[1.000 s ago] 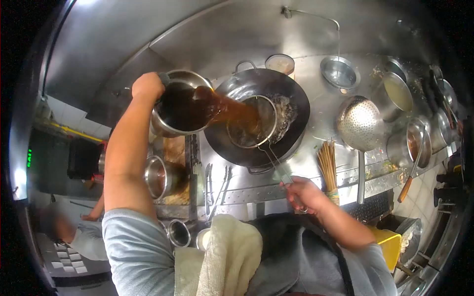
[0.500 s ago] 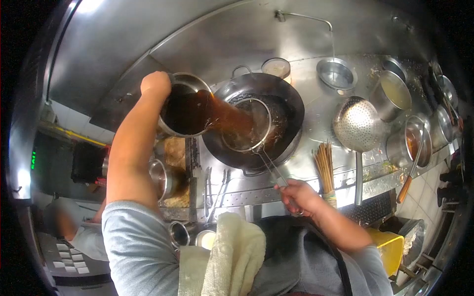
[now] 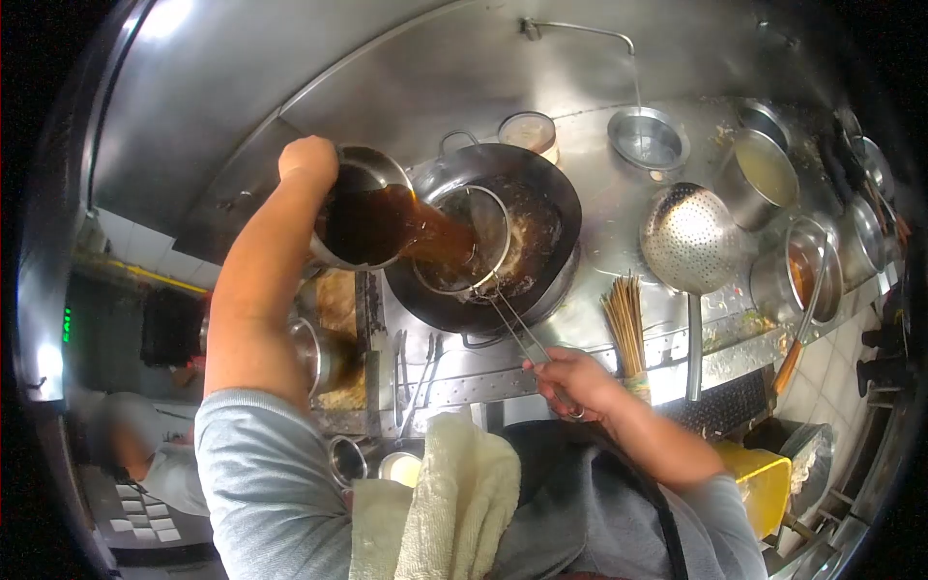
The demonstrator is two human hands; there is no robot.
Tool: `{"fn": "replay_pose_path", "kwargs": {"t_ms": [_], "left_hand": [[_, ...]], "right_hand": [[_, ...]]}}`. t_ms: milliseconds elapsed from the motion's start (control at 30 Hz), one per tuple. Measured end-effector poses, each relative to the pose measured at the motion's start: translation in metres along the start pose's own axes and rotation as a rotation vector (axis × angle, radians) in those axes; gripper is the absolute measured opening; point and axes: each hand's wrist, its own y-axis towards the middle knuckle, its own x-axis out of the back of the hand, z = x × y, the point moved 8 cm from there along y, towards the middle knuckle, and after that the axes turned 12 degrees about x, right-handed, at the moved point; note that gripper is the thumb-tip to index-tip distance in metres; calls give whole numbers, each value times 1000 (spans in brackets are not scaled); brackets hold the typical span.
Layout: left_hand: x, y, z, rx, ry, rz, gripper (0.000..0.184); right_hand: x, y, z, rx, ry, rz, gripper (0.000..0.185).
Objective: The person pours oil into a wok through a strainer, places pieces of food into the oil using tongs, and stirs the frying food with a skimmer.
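My left hand (image 3: 309, 160) grips the rim or handle of a metal pot (image 3: 391, 166) and holds it tipped to the right. Brown liquid (image 3: 445, 232) pours from the pot through a round wire strainer (image 3: 503, 208). My right hand (image 3: 572, 380) is closed around the strainer's long handle. The strainer sits over a dark wok (image 3: 561, 213), whose bottom holds brown, bubbly liquid.
A perforated ladle (image 3: 688, 237) and a bamboo brush (image 3: 626, 324) lie right of the wok. Farther right stand several metal pots (image 3: 759, 179). Water runs from a tap (image 3: 580, 29) into a bowl (image 3: 648, 140). Tongs (image 3: 418, 382) lie near the front edge. Another person (image 3: 145, 449) is at far left.
Liquid keeps pouring from the tilted pot, and more of it shows bubbling in the wok. The strainer has shifted slightly left, as the whole view has moved a little.
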Motion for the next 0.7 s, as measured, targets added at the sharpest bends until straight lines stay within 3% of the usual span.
{"fn": "replay_pose_path", "kwargs": {"t_ms": [700], "left_hand": [[14, 0, -54, -58, 73, 9, 24]], "right_hand": [[3, -16, 24, -9, 42, 4, 25]]}}
